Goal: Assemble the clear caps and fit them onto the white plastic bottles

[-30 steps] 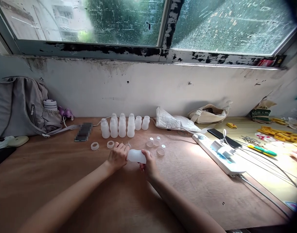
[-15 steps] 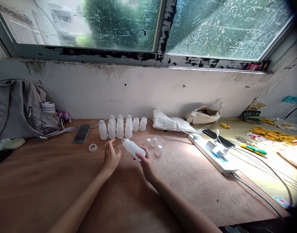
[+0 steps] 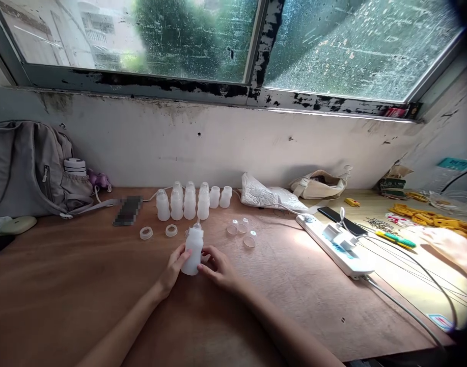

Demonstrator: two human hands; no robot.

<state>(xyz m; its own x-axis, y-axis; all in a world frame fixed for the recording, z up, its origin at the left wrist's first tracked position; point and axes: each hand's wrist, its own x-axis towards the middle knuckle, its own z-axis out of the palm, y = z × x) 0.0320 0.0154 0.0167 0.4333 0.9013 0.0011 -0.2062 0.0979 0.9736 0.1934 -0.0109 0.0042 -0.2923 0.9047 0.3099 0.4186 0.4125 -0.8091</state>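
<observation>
A frosted white baby bottle (image 3: 193, 255) with a clear teat at its neck stands nearly upright on the table, tilted slightly right. My left hand (image 3: 173, 271) is closed on its left side, thumb across the front. From the right, my right hand (image 3: 220, 270) curls against the bottle, thumb at its lower edge and fingers partly behind. A white screw ring (image 3: 171, 231) and another ring (image 3: 146, 233) lie to the left. Clear round caps (image 3: 249, 241) lie to the right. Several teat-topped bottles (image 3: 189, 201) and two open-topped bottles (image 3: 225, 197) line the back.
A white power strip (image 3: 332, 244) with plugged chargers and cables crosses the right side, near a black phone (image 3: 342, 220). White padded packaging (image 3: 269, 193) and a cream pouch (image 3: 319, 184) lie against the wall. A grey backpack (image 3: 27, 168) stands at left. A green-handled screwdriver (image 3: 395, 239) lies far right.
The bottle has swung from slanted to nearly upright and come down onto the table. My left hand has moved from beside its top to grip its side. A ring behind is now uncovered.
</observation>
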